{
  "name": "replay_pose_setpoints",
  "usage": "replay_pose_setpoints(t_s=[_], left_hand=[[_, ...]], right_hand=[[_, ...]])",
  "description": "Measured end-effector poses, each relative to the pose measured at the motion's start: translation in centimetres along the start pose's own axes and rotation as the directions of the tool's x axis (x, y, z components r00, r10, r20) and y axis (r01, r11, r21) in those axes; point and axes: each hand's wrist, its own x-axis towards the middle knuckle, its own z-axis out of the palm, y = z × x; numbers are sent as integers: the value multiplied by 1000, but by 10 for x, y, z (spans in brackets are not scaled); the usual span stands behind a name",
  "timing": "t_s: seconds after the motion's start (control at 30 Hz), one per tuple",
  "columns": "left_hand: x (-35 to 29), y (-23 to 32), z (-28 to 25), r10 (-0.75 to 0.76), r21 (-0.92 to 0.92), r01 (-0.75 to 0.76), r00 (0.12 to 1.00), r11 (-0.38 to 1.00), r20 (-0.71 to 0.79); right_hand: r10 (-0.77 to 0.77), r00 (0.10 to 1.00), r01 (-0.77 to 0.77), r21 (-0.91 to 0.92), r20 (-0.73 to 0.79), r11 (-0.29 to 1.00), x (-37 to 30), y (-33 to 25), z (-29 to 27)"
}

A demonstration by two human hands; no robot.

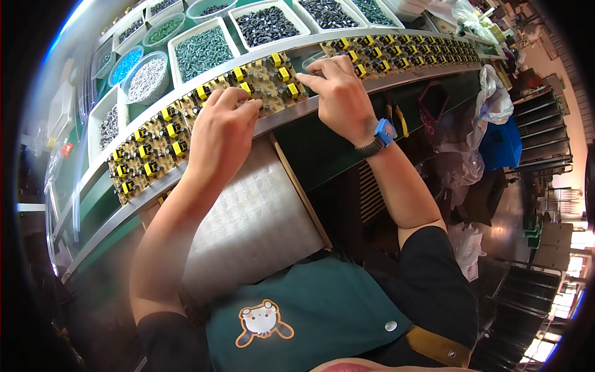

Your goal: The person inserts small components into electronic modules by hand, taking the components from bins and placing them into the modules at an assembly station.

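A long row of tan circuit boards [149, 149] carrying yellow transformers and black cylindrical parts lies in a metal rail [279, 118]. My left hand [220, 133] is over the boards left of centre, fingertips drawn together low over one board [266, 84]. Whatever is between them is too small or hidden to make out. My right hand [344, 96], a blue watch [384, 131] on its wrist, hovers at that board's right end. Its fingers are bent but apart, and I see nothing in them. Behind its fingers, part of a clear round dish [313, 59] shows.
Beyond the rail stand white bins of dark parts [269, 26] and green parts [201, 54], plus tubs of blue [128, 65] and pale grey parts [147, 80]. More boards [409, 53] continue right. Yellow-handled pliers [401, 121], a phone [434, 99] and a silvery padded sheet [248, 217] are nearer.
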Motion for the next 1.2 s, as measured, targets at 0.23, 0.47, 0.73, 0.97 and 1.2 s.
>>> replay_pose_setpoints(t_s=[0.23, 0.47, 0.73, 0.97, 1.2], left_hand=[[-59, 22, -75, -142, -161, 133, 989, 978, -50], [-231, 3, -149, -680, -215, 651, 726, 728, -104], [-295, 87, -152, -851, -620, 758, 178, -202, 495], [-311, 105, -136, -910, -741, 632, 133, -227, 392], [-345, 111, -167, -973, -900, 383, 21, -206, 232]], right_hand=[[41, 998, -39, 35, -39, 999, -11, 4, -1], [57, 998, -57, 40, -6, 998, -26, -2, -13], [445, 699, -712, 483, 561, 509, -53, -56, -38], [187, 596, -608, 287, 781, 741, -65, -91, -33], [8, 720, -390, 395, 694, 832, -54, -142, 9]])
